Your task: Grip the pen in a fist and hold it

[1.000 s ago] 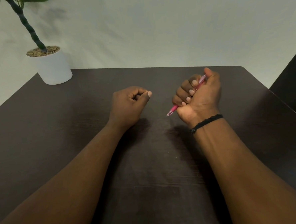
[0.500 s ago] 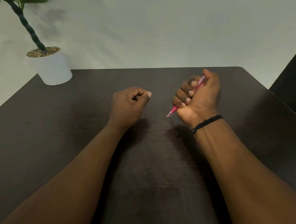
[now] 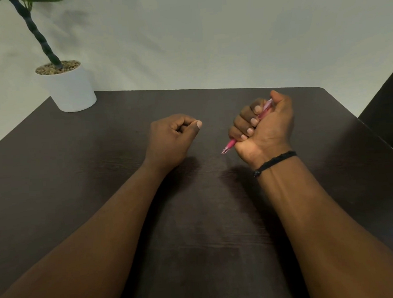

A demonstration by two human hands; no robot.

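One pink pen (image 3: 231,144) in right hand (image 3: 265,126)

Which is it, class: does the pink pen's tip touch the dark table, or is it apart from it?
Cannot tell. In the head view the right hand grips the pink pen in a fist, its tip pointing down-left close to the table, but no contact or gap shows plainly.
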